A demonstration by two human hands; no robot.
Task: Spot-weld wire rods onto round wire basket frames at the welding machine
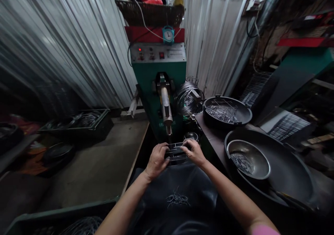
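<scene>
My left hand and my right hand grip opposite sides of a small wire frame made of thin metal rods. Both hands are closed, with thumbs and fingers pinching the rods. Just above the frame hangs the metal electrode of a green machine that looks like a spot welder. Whether the tip touches the wire I cannot tell. A dark apron covers my lap, and a small heap of curved wire pieces lies on it.
To the right stand a black pan of wire parts and a large pan holding a metal bowl with curved wires. A wire coil sits beside the machine. Crates of wire are at left. A turquoise clock hangs above.
</scene>
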